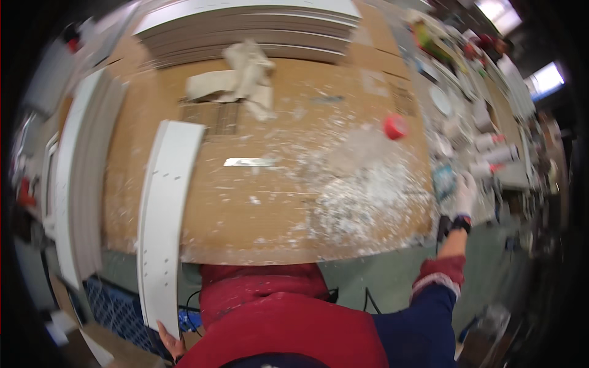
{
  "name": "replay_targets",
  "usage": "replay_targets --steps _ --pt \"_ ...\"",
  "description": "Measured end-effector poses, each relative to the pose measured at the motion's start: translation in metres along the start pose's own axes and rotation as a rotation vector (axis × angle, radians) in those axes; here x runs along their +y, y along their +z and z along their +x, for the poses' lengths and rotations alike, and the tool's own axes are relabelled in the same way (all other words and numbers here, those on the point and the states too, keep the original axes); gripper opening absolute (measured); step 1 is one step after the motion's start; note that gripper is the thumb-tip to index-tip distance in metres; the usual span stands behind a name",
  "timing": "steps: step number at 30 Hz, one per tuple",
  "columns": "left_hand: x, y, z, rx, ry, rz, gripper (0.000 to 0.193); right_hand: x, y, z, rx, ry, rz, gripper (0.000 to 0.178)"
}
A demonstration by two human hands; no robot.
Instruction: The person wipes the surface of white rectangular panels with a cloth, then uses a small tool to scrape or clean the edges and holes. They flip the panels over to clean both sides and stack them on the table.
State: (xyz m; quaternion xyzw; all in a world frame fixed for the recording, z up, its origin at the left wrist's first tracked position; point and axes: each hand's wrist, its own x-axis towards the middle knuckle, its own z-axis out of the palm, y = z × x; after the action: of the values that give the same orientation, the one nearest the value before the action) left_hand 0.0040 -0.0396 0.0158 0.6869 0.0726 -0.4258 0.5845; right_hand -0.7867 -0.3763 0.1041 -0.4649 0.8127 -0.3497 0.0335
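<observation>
A long white board (165,227) with small dark marks lies lengthwise at the left of the cardboard-covered table, its near end sticking out past the front edge. My left hand (170,341) grips that near end, thumb along its side; the other fingers are hidden below. Out to the right, my right hand (466,193), in a whitish glove, reaches over the cluttered side surface. It is beside a blue-and-white item (444,182) and close to white tubes with red ends (486,168). Blur hides whether its fingers hold anything.
White boards are stacked at the far edge (245,30) and at the left (80,178). On the cardboard (245,214) lie a crumpled beige cloth (242,80), a flat metal blade (248,162), a red round object (395,127) and scattered white flakes (362,208). Another person (494,46) is at the far right.
</observation>
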Motion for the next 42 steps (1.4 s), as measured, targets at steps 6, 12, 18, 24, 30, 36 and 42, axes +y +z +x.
replay_targets --steps 6,12,18,24,30,36,42 --pt "-0.009 -0.015 0.004 -0.044 0.055 -0.206 0.041 -0.129 0.004 -0.081 -0.260 -0.050 0.816 0.024" --pt "-0.020 -0.021 0.023 -0.032 0.077 -0.306 0.045 -0.318 0.105 -0.168 -0.881 -0.295 0.607 0.019" --pt "-0.018 -0.007 0.012 0.017 0.110 -0.307 0.048 -0.418 0.245 -0.165 -0.819 -0.609 0.483 0.021" --pt "-0.021 -0.006 0.007 0.087 0.125 -0.238 0.051 -0.454 0.294 -0.163 -0.791 -0.855 0.352 0.020" --pt "-0.025 -0.009 0.008 0.128 0.133 -0.234 0.054 -0.468 0.306 -0.164 -0.765 -0.980 0.199 0.019" --pt "-0.024 -0.009 0.008 0.135 0.120 -0.240 0.054 -0.468 0.306 -0.157 -0.771 -0.937 0.241 0.021" --pt "-0.025 -0.009 0.008 0.120 0.094 -0.238 0.052 -0.467 0.302 -0.157 -0.821 -0.838 0.252 0.020"
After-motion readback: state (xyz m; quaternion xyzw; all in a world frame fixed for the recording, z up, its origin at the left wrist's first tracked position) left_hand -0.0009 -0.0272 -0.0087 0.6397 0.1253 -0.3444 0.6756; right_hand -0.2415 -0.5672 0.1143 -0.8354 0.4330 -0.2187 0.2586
